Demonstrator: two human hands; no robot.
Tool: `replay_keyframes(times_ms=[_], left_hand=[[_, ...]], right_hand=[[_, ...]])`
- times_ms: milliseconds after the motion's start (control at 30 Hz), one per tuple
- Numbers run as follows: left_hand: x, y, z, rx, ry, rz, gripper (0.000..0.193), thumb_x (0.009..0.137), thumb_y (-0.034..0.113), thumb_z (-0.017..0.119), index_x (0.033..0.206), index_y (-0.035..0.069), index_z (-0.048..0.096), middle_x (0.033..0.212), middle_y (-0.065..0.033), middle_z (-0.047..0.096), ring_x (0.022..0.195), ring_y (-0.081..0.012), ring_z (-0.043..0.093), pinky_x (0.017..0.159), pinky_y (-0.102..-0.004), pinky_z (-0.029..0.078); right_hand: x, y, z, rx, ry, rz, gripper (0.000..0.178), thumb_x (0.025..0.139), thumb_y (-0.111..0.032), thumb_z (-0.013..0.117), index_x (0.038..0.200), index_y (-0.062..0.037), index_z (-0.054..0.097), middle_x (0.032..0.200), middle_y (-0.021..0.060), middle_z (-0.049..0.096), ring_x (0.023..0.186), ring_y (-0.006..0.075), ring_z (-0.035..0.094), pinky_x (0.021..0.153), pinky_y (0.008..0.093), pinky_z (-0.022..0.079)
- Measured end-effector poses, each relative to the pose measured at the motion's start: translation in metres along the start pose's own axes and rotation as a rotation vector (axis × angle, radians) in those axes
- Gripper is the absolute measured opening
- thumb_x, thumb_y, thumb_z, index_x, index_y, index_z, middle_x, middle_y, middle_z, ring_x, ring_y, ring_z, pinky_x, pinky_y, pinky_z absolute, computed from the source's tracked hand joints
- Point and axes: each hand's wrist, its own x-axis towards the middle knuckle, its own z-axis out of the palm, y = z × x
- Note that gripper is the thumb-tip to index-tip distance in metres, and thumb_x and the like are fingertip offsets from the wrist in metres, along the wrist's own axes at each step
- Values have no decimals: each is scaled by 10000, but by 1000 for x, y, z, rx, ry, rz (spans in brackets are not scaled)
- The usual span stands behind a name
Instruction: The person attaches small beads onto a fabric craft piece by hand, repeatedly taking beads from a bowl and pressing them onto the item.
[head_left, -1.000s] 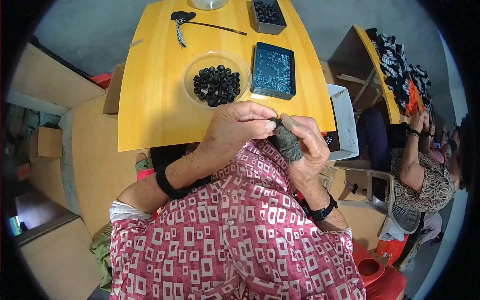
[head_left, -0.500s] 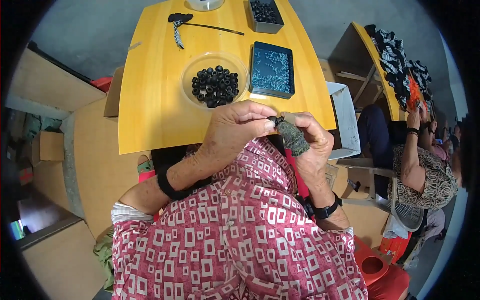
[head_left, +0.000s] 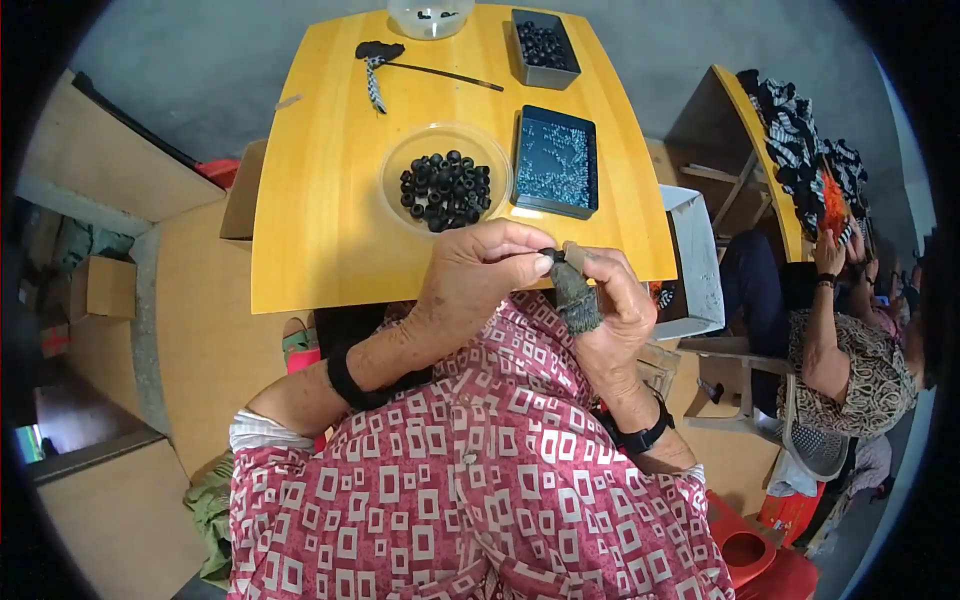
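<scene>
In front of my body, above the table's near edge, my right hand (head_left: pixel 618 318) holds a dark grey-green tassel (head_left: pixel 576 303) with its frayed end hanging down. Something tan, perhaps tape, covers a fingertip of that hand. My left hand (head_left: pixel 470 275) pinches a small black piece at the tassel's top; fingers partly hide it, so I cannot tell whether it is a bead. Just beyond the left hand is a clear round dish (head_left: pixel 386 180) of black beads (head_left: pixel 445 188). A dark rectangular tray (head_left: pixel 522 158) of tiny pale-blue beads stands to its right.
On the yellow table (head_left: pixel 320 210) are a thin black stick (head_left: pixel 450 76) with dark fabric, a grey bin (head_left: pixel 549 77) of black beads and a clear tub (head_left: pixel 430 22). A white box (head_left: pixel 702 270) stands at the right edge. Another person (head_left: pixel 845 360) works at a table farther right.
The view has shifted slightly, so the table sits a little lower and to the right. My hands stay together on the tassel, which hangs a bit more upright.
</scene>
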Motion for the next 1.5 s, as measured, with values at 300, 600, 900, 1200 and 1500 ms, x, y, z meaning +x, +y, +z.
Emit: replay_keyframes(times_ms=[300,600,900,1200,1500], left_hand=[[8,1,0,-161,61,-114,176,887,31,601,1038,-59,608,957,-112,677,876,-135,655,773,-245,532],[8,6,-4,-120,63,-169,165,899,148,637,1019,36,661,856,4,666,689,-26,556,636,-174,456],[14,12,-14,28,-62,-286,153,878,173,666,946,38,694,841,17,642,708,-31,557,635,-177,453],[12,0,-18,-41,-36,-277,187,876,184,670,996,41,677,908,10,656,796,-50,597,706,-192,488],[12,1,-16,19,-4,-363,237,877,220,660,963,1,693,862,-5,649,735,-49,569,636,-181,459]], right_hand=[[1,11,20,-70,36,8,380,723,50,732,1075,-2,599,871,86,578,738,165,595,658,268,498],[8,11,15,-85,42,-84,385,678,8,771,1026,-8,608,777,57,576,663,148,591,599,265,492],[6,12,15,-139,-12,-134,286,682,-8,758,903,-39,579,735,42,545,624,171,542,542,288,449],[5,11,18,-106,-43,-39,250,699,-36,768,878,-37,593,730,36,545,629,152,547,540,281,451],[0,16,16,-75,-91,-30,274,719,-30,752,947,-20,601,718,40,512,630,154,541,547,279,453]])
